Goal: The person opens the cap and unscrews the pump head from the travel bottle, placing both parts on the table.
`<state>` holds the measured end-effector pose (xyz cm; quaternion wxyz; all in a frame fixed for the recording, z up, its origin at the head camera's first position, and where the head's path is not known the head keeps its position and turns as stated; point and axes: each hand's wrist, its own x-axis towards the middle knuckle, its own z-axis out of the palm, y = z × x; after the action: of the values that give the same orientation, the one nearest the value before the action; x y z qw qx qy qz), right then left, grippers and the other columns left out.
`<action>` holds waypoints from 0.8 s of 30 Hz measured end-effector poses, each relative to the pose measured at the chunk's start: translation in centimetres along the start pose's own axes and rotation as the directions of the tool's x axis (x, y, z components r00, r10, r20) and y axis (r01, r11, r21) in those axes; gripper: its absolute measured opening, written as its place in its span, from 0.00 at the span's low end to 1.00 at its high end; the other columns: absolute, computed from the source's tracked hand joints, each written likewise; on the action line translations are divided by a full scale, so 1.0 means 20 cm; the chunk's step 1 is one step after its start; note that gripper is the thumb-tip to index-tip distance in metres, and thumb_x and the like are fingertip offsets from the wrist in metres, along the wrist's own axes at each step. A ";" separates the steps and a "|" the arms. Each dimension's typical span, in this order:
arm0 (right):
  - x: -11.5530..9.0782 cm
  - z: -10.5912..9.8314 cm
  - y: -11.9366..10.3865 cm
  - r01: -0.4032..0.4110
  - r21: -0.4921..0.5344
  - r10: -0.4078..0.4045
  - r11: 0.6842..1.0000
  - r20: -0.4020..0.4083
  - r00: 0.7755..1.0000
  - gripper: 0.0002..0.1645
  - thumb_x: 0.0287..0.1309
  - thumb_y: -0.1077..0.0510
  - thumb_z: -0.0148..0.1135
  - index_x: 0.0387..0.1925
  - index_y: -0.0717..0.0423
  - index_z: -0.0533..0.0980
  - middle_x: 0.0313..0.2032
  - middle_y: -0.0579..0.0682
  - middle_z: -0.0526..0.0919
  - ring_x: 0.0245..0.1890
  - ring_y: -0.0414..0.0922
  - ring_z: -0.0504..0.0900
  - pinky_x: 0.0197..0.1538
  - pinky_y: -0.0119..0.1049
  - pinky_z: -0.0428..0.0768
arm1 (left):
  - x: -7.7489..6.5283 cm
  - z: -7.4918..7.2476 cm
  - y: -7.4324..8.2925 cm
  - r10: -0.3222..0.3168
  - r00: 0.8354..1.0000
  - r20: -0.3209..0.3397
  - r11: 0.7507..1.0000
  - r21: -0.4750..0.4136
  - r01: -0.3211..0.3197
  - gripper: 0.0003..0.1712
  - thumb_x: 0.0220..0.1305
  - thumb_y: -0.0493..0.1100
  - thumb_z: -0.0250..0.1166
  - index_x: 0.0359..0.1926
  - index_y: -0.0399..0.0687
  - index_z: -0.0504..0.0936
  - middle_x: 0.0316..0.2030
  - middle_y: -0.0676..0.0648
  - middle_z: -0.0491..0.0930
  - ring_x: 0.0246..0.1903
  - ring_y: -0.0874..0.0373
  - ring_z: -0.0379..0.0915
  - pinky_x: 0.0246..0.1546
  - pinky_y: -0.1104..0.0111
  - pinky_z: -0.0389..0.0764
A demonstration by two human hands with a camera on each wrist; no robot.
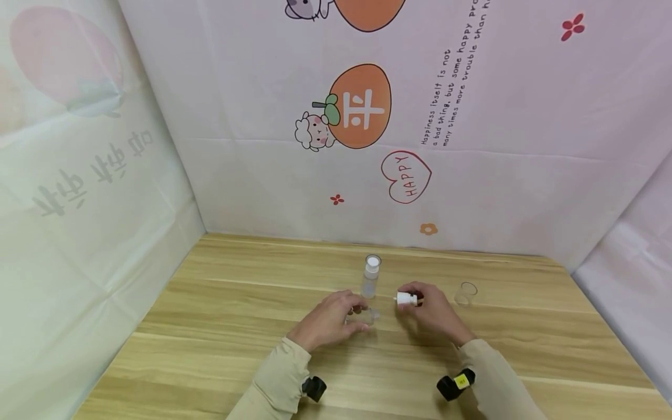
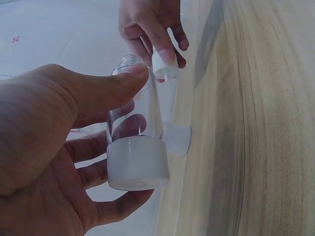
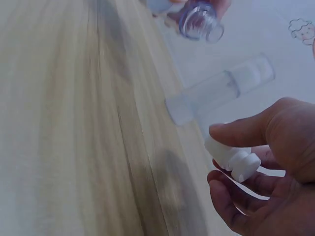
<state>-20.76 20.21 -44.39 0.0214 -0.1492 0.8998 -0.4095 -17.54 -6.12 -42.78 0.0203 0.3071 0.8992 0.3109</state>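
Observation:
My left hand (image 1: 332, 318) grips a small clear bottle (image 2: 139, 160) with a white base, fingers on one side and thumb on the other. Its open threaded neck (image 2: 131, 60) points away from my left palm and toward my right hand. In my right hand (image 1: 431, 309), thumb and fingers pinch a white pump head (image 3: 231, 155). The head view has this pump top (image 1: 406, 298) lying sideways, a short gap from the bottle's neck. Behind the hands, a similar bottle (image 1: 370, 283) stands upright with its white pump under a clear cap.
A loose clear cap (image 1: 465, 294) stands on the wooden table (image 1: 252, 280), right of my right hand. A printed white cloth (image 1: 252, 186) rises along the table's back edge, with more cloth (image 1: 94, 245) at the left side.

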 end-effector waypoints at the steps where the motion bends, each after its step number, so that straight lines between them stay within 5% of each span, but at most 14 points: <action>1: 0.02 0.00 0.01 -0.004 -0.015 0.004 1.000 -0.004 1.000 0.15 0.60 0.66 0.71 0.49 0.64 0.81 0.43 0.54 0.84 0.39 0.46 0.80 0.39 0.38 0.79 | 0.00 0.00 0.00 0.000 1.000 0.000 1.000 -0.001 0.000 0.20 0.63 0.46 0.73 0.53 0.43 0.84 0.44 0.48 0.83 0.43 0.60 0.77 0.45 0.72 0.78; 24: 0.17 0.08 0.07 -0.063 -0.188 0.049 0.980 -0.076 0.996 0.16 0.53 0.64 0.75 0.42 0.63 0.78 0.37 0.54 0.84 0.38 0.50 0.82 0.41 0.47 0.80 | -0.03 -0.03 -0.03 -0.043 0.999 -0.006 0.999 -0.018 0.043 0.20 0.63 0.46 0.73 0.53 0.43 0.84 0.45 0.48 0.82 0.43 0.60 0.78 0.45 0.71 0.79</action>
<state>-24.17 18.93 -46.12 -0.0135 -0.1105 0.9388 -0.3260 -17.40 -7.17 -42.71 0.0268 0.2865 0.9030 0.3192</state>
